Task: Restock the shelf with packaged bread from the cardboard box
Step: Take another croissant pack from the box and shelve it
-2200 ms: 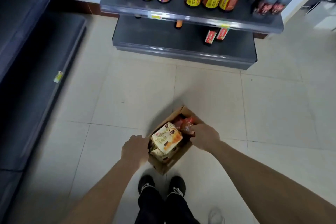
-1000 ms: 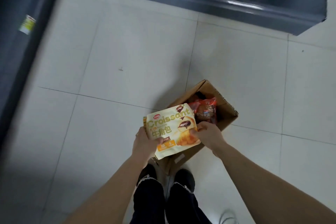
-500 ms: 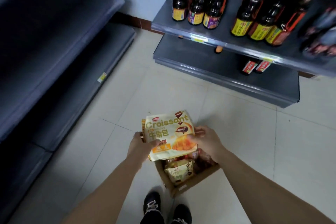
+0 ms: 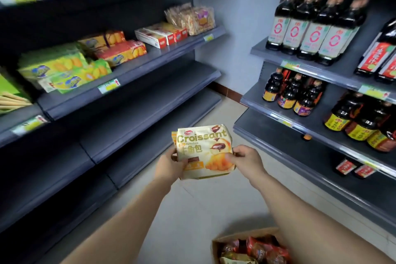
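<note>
Both hands, left (image 4: 170, 164) and right (image 4: 246, 159), clamped on croissant pack (image 4: 204, 152); could crush if squeezed, or slip reaching shelf (image 4: 150, 111).

Head camera looks forward-down along the aisle, edges somewhat blurred.

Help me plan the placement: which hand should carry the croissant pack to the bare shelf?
Probably left. The left hand grips the croissant pack on the side nearer the bare shelf; the right hand would cross over.
</note>
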